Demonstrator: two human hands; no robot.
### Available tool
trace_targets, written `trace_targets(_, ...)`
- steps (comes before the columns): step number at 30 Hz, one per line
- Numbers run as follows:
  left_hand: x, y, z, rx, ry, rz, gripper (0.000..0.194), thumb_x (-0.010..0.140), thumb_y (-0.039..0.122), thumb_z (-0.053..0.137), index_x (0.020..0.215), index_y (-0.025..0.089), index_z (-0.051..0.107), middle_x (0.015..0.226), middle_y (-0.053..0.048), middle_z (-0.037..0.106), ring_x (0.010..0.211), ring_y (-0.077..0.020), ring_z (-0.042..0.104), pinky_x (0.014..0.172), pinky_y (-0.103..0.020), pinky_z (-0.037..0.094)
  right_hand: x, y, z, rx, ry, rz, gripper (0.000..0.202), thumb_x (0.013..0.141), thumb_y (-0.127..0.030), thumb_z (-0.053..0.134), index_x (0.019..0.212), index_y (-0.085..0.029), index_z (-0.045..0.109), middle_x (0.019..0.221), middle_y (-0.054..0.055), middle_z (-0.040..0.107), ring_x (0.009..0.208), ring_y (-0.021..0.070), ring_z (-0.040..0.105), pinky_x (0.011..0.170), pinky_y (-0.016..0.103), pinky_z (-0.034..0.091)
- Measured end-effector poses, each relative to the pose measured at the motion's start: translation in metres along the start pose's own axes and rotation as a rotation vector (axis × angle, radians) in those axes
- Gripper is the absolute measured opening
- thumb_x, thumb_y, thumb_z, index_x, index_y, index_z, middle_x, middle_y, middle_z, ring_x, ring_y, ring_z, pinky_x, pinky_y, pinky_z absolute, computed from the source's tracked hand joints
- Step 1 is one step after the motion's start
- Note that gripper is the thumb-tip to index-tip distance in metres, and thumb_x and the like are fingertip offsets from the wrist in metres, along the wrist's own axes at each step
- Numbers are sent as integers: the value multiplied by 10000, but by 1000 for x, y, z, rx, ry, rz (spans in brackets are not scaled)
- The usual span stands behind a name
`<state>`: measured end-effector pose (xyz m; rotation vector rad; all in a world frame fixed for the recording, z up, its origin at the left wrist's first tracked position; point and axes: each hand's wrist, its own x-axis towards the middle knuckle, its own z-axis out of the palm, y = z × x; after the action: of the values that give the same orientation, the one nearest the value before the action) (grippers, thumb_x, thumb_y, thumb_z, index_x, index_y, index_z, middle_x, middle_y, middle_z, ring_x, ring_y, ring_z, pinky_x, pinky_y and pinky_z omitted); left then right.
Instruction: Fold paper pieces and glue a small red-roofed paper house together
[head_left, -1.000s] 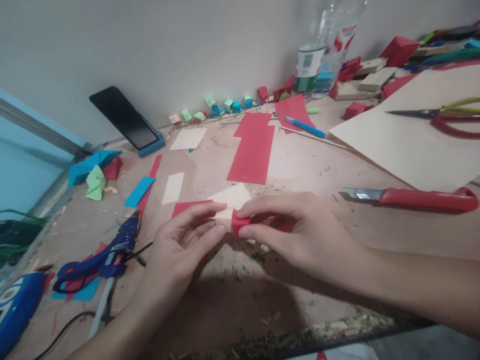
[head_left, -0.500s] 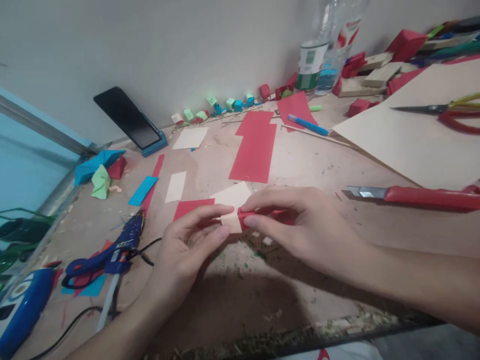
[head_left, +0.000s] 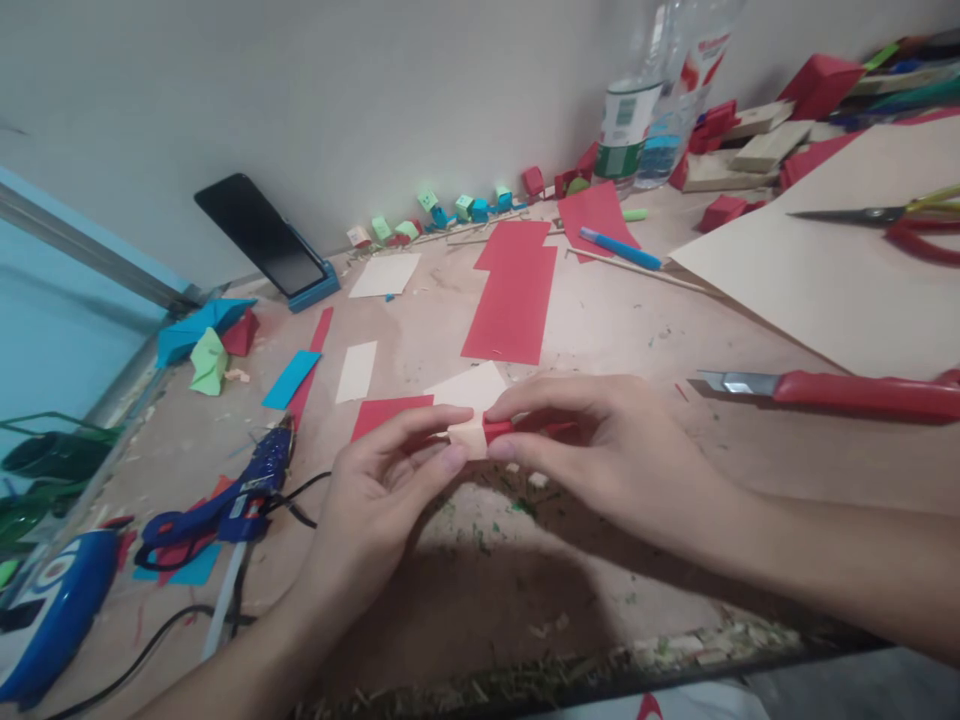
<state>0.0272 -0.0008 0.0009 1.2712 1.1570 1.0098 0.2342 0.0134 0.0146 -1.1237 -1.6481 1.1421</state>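
Between my hands is a small folded paper box, cream on one side and red on the other. My left hand [head_left: 382, 480] pinches the cream paper part [head_left: 468, 440] with thumb and fingers. From the other side, my right hand [head_left: 622, 460] pinches the red paper part [head_left: 497, 429], which meets the cream part edge to edge. Fingertips cover some of both parts, so I cannot tell whether they are joined. Just behind the hands lie a cream paper sheet [head_left: 476, 385] and a red paper piece [head_left: 390, 414].
A hot glue gun [head_left: 251, 490] with a cable lies left. To the right are a red-handled utility knife [head_left: 855, 396] and scissors [head_left: 892, 216] on a large cream sheet [head_left: 817, 270]. A phone [head_left: 262, 240], small paper cubes [head_left: 427, 200] and bottles [head_left: 628, 130] stand along the wall.
The view has shifted slightly. Both hands keep their pinch on the paper parts, and a little less of the red part shows beside the cream one.
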Motion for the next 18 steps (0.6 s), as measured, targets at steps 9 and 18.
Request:
trace_targets(9, 2, -5, -4, -117, -82, -74, 226, 944, 267, 755, 1170, 258, 763, 1060, -24, 823, 992, -193, 788, 922, -283, 632, 2, 0, -4, -25, -114, -18, 243, 856, -57, 718, 1009, -220, 814, 1074, 5, 793, 947, 149, 758, 788, 219, 611)
trace_targets(18, 3, -2, -7, -84, -42, -36, 224, 918, 278, 786, 1141, 294, 781, 1072, 1, 816, 975, -141, 757, 864, -191, 586, 4, -7, -2, 8, -23, 116, 207, 804, -160, 811, 1002, -195, 763, 913, 0, 816, 781, 163, 782, 674, 228, 625)
